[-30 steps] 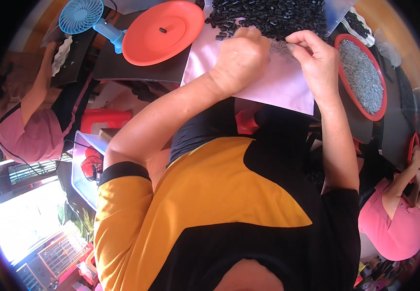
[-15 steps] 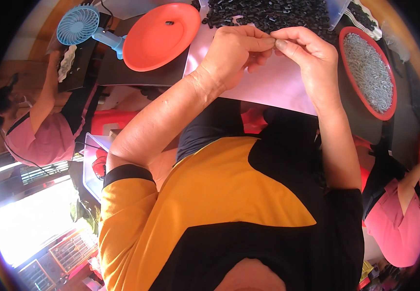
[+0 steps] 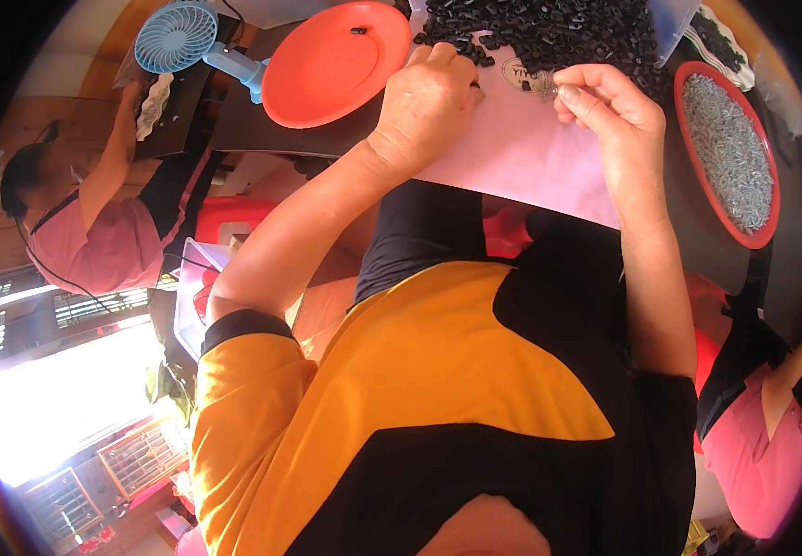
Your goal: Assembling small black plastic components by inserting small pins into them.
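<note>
My left hand (image 3: 427,104) is closed, knuckles up, over the pale pink sheet (image 3: 512,165) at the left end of a pile of small black plastic parts (image 3: 559,32). A dark bit shows beside its fingers, but what they hold is hidden. To the right, my right hand (image 3: 616,109) pinches thumb against forefinger, with small silver metal pieces (image 3: 547,87) at the fingertips, too blurred to tell their kind. A small black part (image 3: 526,85) lies on the sheet just left of those fingertips. The hands are apart.
An orange-red plate (image 3: 318,88) at left bears one small black part. A red tray (image 3: 774,208) full of silver metal pieces stands at right. A blue handheld fan (image 3: 177,37) lies far left. People in pink sit at left (image 3: 95,241) and right (image 3: 763,454).
My hands were together at the fingertips and have parted. The left has moved left and is turned knuckles up by the black parts; silver pieces now show at the right fingertips.
</note>
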A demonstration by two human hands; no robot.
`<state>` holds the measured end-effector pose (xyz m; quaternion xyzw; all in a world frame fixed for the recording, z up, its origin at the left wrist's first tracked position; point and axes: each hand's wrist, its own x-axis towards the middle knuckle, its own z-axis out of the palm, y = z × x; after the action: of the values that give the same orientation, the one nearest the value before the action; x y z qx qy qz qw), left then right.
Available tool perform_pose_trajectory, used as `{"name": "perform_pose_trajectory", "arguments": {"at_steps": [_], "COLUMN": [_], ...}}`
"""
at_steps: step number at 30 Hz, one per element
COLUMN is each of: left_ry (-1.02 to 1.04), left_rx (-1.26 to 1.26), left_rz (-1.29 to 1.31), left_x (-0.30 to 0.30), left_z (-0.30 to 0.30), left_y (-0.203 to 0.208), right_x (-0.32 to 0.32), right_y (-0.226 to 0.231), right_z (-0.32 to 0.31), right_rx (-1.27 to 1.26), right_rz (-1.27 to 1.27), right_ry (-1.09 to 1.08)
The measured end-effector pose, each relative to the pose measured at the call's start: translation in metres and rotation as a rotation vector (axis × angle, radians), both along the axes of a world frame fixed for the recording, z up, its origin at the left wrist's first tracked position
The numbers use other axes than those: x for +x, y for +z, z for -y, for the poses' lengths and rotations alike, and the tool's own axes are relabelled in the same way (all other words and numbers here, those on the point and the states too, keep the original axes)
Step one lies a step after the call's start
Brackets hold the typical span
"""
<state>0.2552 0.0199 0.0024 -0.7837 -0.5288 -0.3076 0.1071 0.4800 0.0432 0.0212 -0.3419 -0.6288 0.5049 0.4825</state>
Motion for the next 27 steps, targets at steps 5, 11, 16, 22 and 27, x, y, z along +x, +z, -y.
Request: {"name": "perform_pose_trajectory", "arguments": {"at_steps": [5,11,16,22,27], "left_ry": [-0.010,-0.116,0.035,-0.022,0.008], "left_rx": [-0.011,-0.131,-0.105,0.023,-0.074], "left_rz": [-0.041,0.195,0.117,0.086,0.160], "left_x": [0.000,-0.004,0.007,0.002,0.011], "left_z": [-0.002,0.006,0.010,0.007,0.010], "left_y": [-0.001,0.008,0.006,-0.004,0.003], "right_x": [0.004,0.002,0.003,0.005,0.004], "right_y": [-0.004,-0.004,-0.004,-0.005,-0.005], "right_z": [-0.001,0.001,0.001,0.000,0.001], "right_rx": [-0.001,0.008,0.009,-0.025,-0.030], "right_rz": [0.000,0.014,0.036,0.051,0.064], "right_ry": [-0.002,-0.011,-0.013,0.010,0.007]}}
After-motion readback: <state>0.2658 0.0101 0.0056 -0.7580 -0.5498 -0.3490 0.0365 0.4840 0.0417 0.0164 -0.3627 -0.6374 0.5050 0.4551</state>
